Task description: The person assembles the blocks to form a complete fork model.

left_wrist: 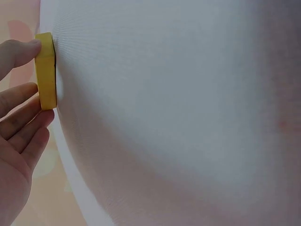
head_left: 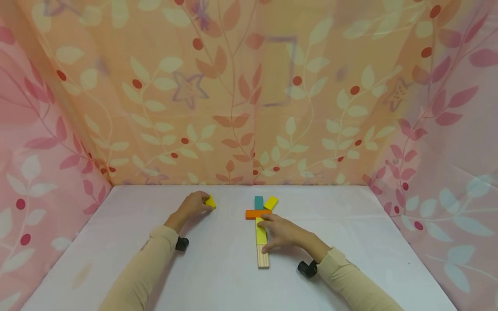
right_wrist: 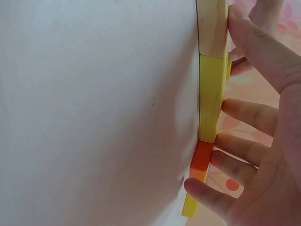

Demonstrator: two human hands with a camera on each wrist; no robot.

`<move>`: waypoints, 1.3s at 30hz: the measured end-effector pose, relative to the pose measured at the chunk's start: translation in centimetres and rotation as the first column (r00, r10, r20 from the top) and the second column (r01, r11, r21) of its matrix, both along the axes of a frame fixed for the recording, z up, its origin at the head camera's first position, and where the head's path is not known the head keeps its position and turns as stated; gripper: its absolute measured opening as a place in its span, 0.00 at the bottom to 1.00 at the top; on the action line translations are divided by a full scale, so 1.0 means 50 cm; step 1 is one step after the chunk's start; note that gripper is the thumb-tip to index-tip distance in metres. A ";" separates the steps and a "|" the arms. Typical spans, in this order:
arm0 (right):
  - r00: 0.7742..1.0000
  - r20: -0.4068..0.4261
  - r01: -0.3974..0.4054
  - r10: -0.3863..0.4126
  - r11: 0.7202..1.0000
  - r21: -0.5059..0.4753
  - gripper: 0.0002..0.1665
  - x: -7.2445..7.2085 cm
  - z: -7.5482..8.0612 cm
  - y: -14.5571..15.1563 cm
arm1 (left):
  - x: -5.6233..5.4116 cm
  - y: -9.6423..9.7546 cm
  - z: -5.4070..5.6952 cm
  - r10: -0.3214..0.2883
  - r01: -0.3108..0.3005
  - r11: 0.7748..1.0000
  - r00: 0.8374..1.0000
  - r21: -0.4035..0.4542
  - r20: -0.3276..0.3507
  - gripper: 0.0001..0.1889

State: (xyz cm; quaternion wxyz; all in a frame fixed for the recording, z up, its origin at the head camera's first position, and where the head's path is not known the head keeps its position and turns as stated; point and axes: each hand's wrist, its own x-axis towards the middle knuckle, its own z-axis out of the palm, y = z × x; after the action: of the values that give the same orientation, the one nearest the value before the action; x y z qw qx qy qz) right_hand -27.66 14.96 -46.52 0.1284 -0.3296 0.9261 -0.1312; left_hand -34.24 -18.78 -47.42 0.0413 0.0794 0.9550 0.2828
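My left hand (head_left: 196, 203) grips a small yellow block (head_left: 210, 202) at the back left of the table; in the left wrist view its thumb and fingers are on opposite sides of it. To the right, several blocks form a figure lying flat. A plain wood block (head_left: 263, 258) and a pale yellow block (head_left: 261, 234) line up end to end, an orange block (head_left: 250, 214) crosses above them, and a teal block (head_left: 258, 202) and a second yellow block (head_left: 271, 203) fan out beyond. My right hand (head_left: 285, 233) is spread over these, fingertips at the pale yellow and orange blocks, thumb at the wood one.
The white table (head_left: 218, 276) backs onto a leaf-patterned orange curtain (head_left: 233, 108), with pink patterned cloth (head_left: 447, 142) at both sides. A black wrist camera (head_left: 182, 243) sits under the left wrist, another black camera (head_left: 307, 269) under the right.
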 end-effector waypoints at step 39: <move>1.000 0.021 0.020 -0.020 1.000 0.013 0.51 0.004 0.002 -0.002 | -0.013 0.076 0.021 0.058 -0.061 0.988 0.998 0.142 0.026 0.30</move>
State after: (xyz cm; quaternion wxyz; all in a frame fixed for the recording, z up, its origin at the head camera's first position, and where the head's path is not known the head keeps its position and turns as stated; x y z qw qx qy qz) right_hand -27.48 14.84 -46.39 0.1387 -0.3180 0.9288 -0.1300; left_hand -34.88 -14.96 -46.36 0.0373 0.0507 0.9338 0.3521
